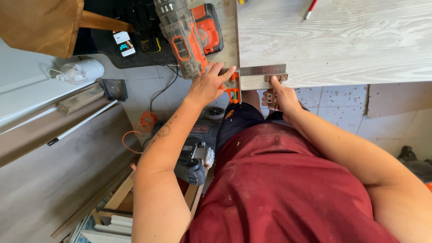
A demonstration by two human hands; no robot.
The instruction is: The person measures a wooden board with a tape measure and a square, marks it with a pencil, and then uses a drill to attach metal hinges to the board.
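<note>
A pale grey wood-grain panel (342, 40) lies in front of me, its near edge at my waist. A combination square with an orange head (233, 89) and a steel blade (263, 70) rests at the panel's left near corner. My left hand (208, 85) grips the orange head against the panel's edge. My right hand (280, 95) holds a small metal hinge (275, 78) at the near edge, just under the blade, thumb pressing on it.
An orange and grey cordless drill (185, 36) lies on a dark tool case (135, 42) left of the panel. A red pencil (310, 9) sits on the panel's far side. Below are a power tool (194, 162), an orange cord (143, 126), boards and a white bottle (81, 71).
</note>
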